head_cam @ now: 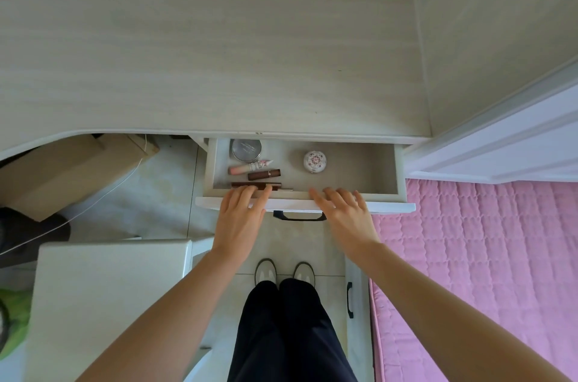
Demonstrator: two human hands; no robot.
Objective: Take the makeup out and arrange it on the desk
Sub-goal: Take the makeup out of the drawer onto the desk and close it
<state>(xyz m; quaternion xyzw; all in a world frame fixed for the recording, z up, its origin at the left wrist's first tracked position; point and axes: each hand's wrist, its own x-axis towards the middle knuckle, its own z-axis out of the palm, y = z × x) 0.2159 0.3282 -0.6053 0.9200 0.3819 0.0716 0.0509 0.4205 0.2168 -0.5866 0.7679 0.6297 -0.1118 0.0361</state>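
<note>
The white drawer (pixel 387 168) under the pale wood desk (pixel 219 53) stands pulled out. Inside lie a round grey compact (pixel 246 150), a pink lip gloss tube (pixel 248 167), a brown lipstick (pixel 264 175), a long dark brown tube (pixel 250 184) along the front wall, and a small round floral case (pixel 315 161). My left hand (pixel 240 219) reaches over the drawer's front edge with straight fingers, its tips at the long tube. My right hand (pixel 345 214) rests flat on the front edge beside it, holding nothing.
A black drawer handle (pixel 298 216) shows between my hands. A white stool (pixel 106 297) stands at lower left, a cardboard box (pixel 72 168) under the desk, a pink quilted bed (pixel 484 272) at right. My legs and shoes (pixel 284 272) are below the drawer.
</note>
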